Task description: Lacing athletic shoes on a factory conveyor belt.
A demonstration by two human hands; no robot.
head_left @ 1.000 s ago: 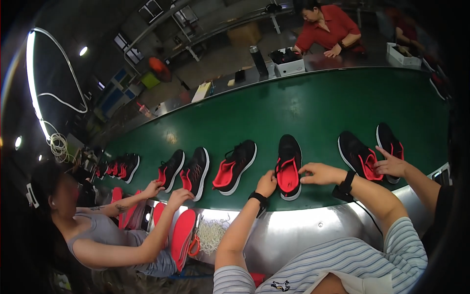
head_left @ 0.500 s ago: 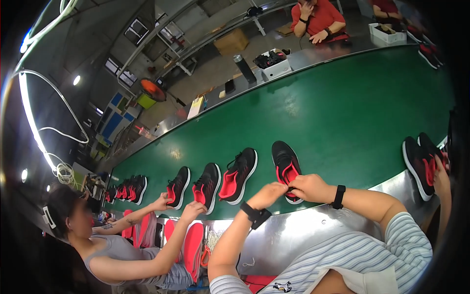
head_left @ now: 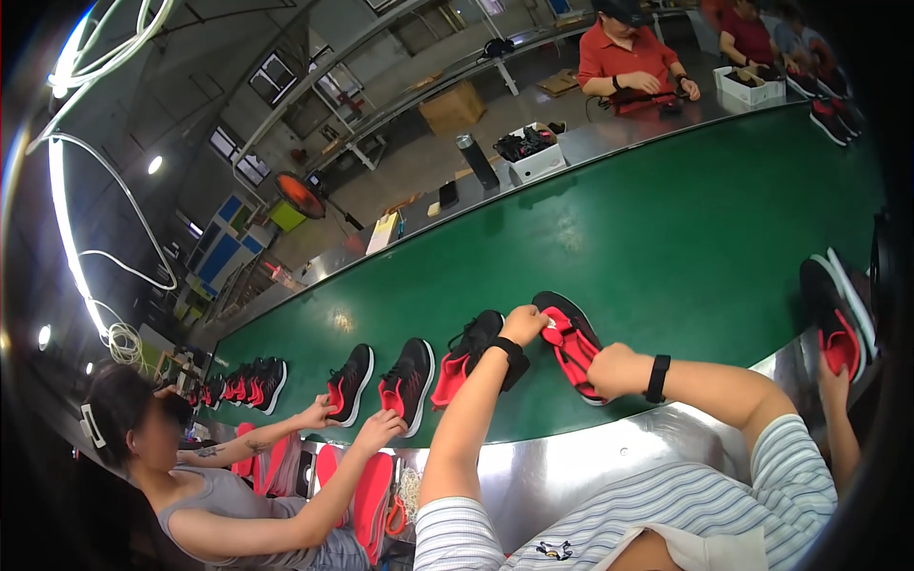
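A black sneaker with a red lining (head_left: pixel 576 354) lies on the green belt in front of me, its toe pointing away. My left hand (head_left: pixel 523 327) pinches the sneaker's tongue area near the toe, where red lining and a small white patch show. Closed at the heel end, my right hand (head_left: pixel 619 371) grips the collar; its fingertips are partly hidden. Just left of my left forearm stands another black and red sneaker (head_left: pixel 459 362), partly covered by that arm.
A co-worker at left holds sneakers (head_left: pixel 407 381) beside red insoles (head_left: pixel 369 485) and orange scissors (head_left: pixel 396 514). At right, another person's hand (head_left: pixel 834 376) holds a sneaker. The green belt (head_left: pixel 657 228) runs across; beyond it are a bottle (head_left: pixel 476 160) and a white box (head_left: pixel 538 164).
My left hand has moved from the heel opening up to the sneaker's tongue, which is now pulled open. My right hand has shifted slightly right. The right-hand neighbour's sneaker has been turned.
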